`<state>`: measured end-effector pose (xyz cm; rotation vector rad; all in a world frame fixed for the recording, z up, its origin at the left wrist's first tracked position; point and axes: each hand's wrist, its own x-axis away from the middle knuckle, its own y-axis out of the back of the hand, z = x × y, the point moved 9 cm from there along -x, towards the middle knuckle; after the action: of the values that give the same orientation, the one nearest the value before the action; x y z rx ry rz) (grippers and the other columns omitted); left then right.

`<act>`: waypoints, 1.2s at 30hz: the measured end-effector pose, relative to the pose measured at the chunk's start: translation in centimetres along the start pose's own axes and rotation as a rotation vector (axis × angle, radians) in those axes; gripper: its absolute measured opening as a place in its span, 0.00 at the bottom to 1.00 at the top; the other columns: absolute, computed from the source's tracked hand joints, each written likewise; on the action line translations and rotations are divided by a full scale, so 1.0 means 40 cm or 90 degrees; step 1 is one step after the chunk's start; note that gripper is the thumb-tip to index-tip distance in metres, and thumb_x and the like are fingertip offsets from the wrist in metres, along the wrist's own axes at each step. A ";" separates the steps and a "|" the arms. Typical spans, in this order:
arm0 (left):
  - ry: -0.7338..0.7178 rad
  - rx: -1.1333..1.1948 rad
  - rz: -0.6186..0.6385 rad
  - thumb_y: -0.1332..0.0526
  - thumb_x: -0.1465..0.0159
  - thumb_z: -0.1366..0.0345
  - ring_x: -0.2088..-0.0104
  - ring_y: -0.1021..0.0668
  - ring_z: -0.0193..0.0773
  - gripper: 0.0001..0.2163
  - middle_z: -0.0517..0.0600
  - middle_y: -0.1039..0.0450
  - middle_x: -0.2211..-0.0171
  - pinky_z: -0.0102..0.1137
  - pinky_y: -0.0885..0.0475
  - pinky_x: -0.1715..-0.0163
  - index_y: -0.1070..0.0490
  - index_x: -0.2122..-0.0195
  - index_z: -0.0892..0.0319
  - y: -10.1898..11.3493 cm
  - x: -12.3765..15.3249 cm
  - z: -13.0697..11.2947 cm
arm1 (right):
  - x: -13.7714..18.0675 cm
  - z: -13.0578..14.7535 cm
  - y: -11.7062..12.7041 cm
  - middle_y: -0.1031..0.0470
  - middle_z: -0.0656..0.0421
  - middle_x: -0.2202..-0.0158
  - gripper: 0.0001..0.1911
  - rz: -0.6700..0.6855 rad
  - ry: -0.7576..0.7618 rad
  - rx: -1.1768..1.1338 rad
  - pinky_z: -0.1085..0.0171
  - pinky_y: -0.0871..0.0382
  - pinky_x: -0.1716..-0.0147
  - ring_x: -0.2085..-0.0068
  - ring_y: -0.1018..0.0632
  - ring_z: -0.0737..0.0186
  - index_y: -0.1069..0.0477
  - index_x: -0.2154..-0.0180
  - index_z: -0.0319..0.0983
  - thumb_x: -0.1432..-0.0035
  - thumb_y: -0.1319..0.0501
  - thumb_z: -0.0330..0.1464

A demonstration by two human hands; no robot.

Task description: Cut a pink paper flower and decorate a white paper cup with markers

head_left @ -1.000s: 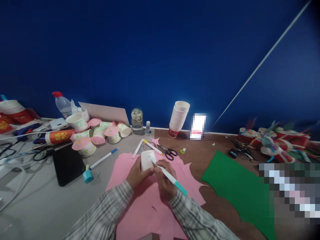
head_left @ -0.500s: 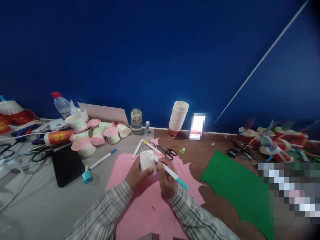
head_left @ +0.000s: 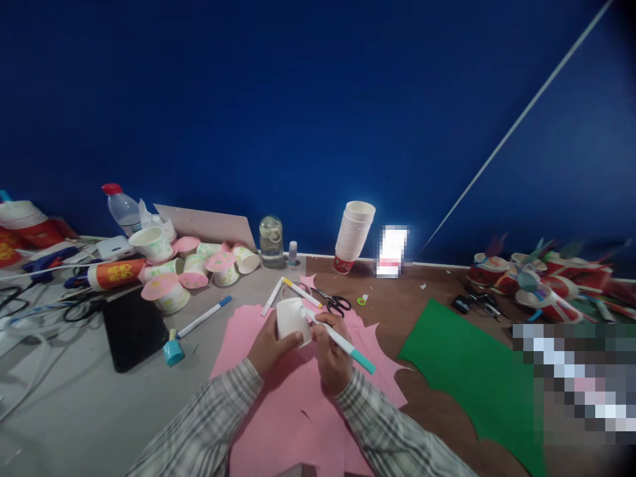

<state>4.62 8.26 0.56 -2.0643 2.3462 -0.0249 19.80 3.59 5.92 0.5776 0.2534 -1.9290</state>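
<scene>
My left hand (head_left: pixel 272 349) is closed around a white paper cup (head_left: pixel 291 319), its thumb laid across the near side. The cup is tilted above the pink paper (head_left: pixel 288 411). In my right hand (head_left: pixel 334 354) I grip a white marker (head_left: pixel 342 342) with a teal end pointing down to the right. The marker's other end is at the cup's right side; my fingers partly hide it, so I cannot tell whether it touches. Just beyond the cup lie a yellow-banded marker (head_left: pixel 302 293), another white marker (head_left: pixel 273 296) and black-handled scissors (head_left: pixel 338 304).
Decorated paper cups (head_left: pixel 166 291), a black tablet (head_left: pixel 134 329) and a blue-capped marker (head_left: pixel 205 317) are to the left. A tall cup stack (head_left: pixel 354 232) and glass jar (head_left: pixel 271 244) stand near the blue wall. Green paper (head_left: pixel 467 377) lies right, with red cups (head_left: pixel 541 291) behind.
The cup has turned slightly in my left hand, and the marker's teal end has shifted a little. Both hands stay in nearly the same place.
</scene>
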 end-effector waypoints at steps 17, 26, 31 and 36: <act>-0.005 -0.027 -0.009 0.34 0.61 0.57 0.65 0.28 0.49 0.25 0.52 0.29 0.67 0.41 0.32 0.67 0.35 0.62 0.59 0.006 -0.006 0.002 | 0.023 0.032 -0.019 0.29 0.62 0.74 0.07 0.100 0.036 0.009 0.67 0.34 0.81 0.80 0.29 0.65 0.31 0.67 0.41 0.47 0.47 0.32; 0.008 -0.024 -0.007 0.34 0.61 0.58 0.67 0.28 0.47 0.23 0.50 0.30 0.69 0.39 0.31 0.69 0.35 0.63 0.60 0.000 -0.002 -0.001 | 0.029 0.053 -0.025 0.29 0.60 0.71 0.08 0.106 0.099 -0.009 0.65 0.31 0.75 0.73 0.26 0.61 0.32 0.65 0.42 0.47 0.46 0.29; 0.002 -0.035 -0.009 0.34 0.61 0.59 0.67 0.28 0.48 0.23 0.50 0.30 0.69 0.40 0.31 0.69 0.35 0.63 0.60 0.002 -0.002 -0.005 | 0.030 0.060 -0.026 0.28 0.60 0.72 0.08 0.102 0.108 -0.021 0.64 0.31 0.76 0.74 0.26 0.60 0.32 0.66 0.42 0.48 0.46 0.28; 0.000 -0.037 -0.012 0.34 0.61 0.59 0.67 0.28 0.48 0.23 0.51 0.30 0.68 0.40 0.31 0.69 0.35 0.63 0.60 0.002 -0.003 -0.004 | 0.028 0.068 -0.026 0.27 0.60 0.72 0.07 0.101 0.113 -0.013 0.65 0.31 0.76 0.73 0.26 0.60 0.31 0.66 0.41 0.48 0.46 0.28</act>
<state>4.53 8.39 0.73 -2.1109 2.3553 0.0430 17.74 1.96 7.61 0.7355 0.3293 -1.7233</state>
